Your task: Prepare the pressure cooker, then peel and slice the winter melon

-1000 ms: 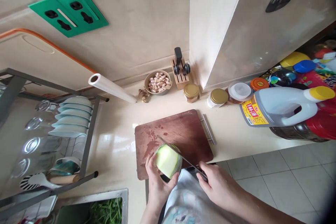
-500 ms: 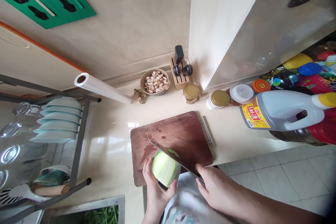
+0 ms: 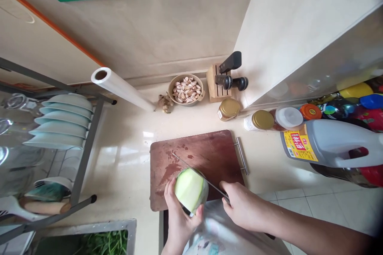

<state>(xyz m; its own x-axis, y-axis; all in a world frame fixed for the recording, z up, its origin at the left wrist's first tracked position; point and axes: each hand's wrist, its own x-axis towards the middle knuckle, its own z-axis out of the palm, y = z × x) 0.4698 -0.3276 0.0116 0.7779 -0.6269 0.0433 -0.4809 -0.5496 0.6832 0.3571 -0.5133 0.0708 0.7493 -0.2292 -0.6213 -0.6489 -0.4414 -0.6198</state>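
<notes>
My left hand [image 3: 179, 217] is wrapped around the side and near end of a partly peeled gourd [image 3: 189, 190]. Pale green flesh shows on the gourd, with a strip of darker skin at its far edge. My right hand [image 3: 243, 205] grips the handle of a long knife [image 3: 214, 187], whose thin blade slants across the gourd's upper right edge, its tip out over the board. Beneath them lies a dark wooden cutting board [image 3: 215, 147] with wet patches and a metal handle. My fingers hide most of the knife handle.
A bowl of garlic [image 3: 187, 91], ginger [image 3: 165, 102], a knife block [image 3: 216, 83] and lidded jars [image 3: 229, 108] line the back. A white roll [image 3: 125, 91] leans at left, beside a dish rack [image 3: 86, 155]. Leafy greens [image 3: 106, 243] lie in the sink. A large jug [image 3: 329, 141] stands right.
The camera view has shifted and turned slightly. The knife blade has tilted, showing more edge-on, and still lies against the gourd. Both hands keep their grip.
</notes>
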